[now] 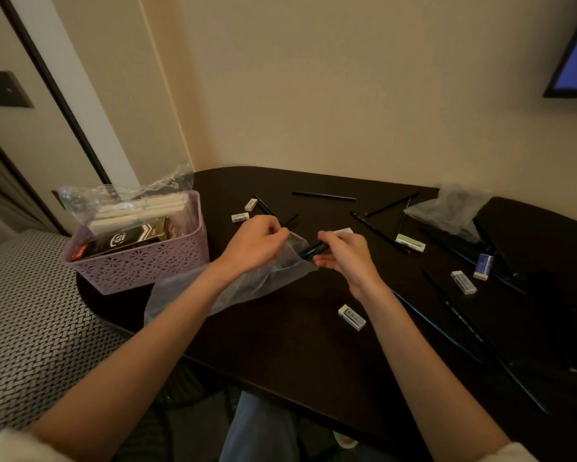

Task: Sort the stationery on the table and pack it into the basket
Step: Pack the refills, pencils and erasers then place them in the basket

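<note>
Both forearms reach in from the lower frame and meet at centre over the dark table (314, 345). Left hand (253, 243), knuckles up, fingers curled, pinches the mouth of a clear bag (247, 288) that trails toward lower left. Right hand (342, 253), thumb and fingers closed round a bundle of black pens (314, 251), holds their ends at the bag opening. Purple basket (140, 261) stands centre left, already holding boxes. Erasers (351, 317) and loose pencils (324, 196) lie scattered across the centre and right.
</note>
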`<control>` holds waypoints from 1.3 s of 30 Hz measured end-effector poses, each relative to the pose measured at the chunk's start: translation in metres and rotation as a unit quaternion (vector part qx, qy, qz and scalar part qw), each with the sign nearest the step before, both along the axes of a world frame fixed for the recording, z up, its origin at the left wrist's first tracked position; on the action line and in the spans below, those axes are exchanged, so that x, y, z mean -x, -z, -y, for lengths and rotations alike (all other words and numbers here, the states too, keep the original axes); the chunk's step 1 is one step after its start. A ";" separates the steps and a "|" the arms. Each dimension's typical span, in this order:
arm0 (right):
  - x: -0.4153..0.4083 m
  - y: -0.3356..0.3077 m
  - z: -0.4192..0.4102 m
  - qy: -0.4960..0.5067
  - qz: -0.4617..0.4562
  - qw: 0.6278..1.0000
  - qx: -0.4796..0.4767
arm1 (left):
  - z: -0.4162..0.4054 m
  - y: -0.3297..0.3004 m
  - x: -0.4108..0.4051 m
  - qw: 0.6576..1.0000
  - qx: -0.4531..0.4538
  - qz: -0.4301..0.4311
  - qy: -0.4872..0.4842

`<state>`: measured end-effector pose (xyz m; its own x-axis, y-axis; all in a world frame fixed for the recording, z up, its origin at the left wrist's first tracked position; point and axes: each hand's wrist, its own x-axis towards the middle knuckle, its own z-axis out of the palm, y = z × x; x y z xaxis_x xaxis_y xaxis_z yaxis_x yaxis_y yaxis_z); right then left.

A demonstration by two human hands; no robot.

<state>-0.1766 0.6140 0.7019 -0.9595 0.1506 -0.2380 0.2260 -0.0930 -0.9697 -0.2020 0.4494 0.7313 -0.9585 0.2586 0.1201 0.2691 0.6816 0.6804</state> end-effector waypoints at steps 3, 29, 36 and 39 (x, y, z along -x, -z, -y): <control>0.000 0.011 -0.003 0.057 0.002 0.998 0.009 | -0.003 0.001 -0.005 1.000 0.007 0.007 0.012; -0.071 0.059 -0.087 0.110 0.052 0.791 -0.600 | -0.052 0.036 -0.035 0.999 0.008 -0.032 -0.015; -0.094 0.048 -0.106 0.213 0.033 0.845 -0.490 | -0.050 0.040 -0.045 1.000 -0.022 -0.020 -0.010; -0.107 0.052 -0.117 0.217 0.088 0.833 -0.501 | -0.049 0.039 -0.045 0.999 -0.034 -0.014 -0.006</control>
<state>-0.0699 0.7313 0.6495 -0.7261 0.6823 0.0849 0.5284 0.6328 -0.5660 -0.1566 0.4989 0.6925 -0.9575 0.2373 0.1639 0.2808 0.6373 0.7176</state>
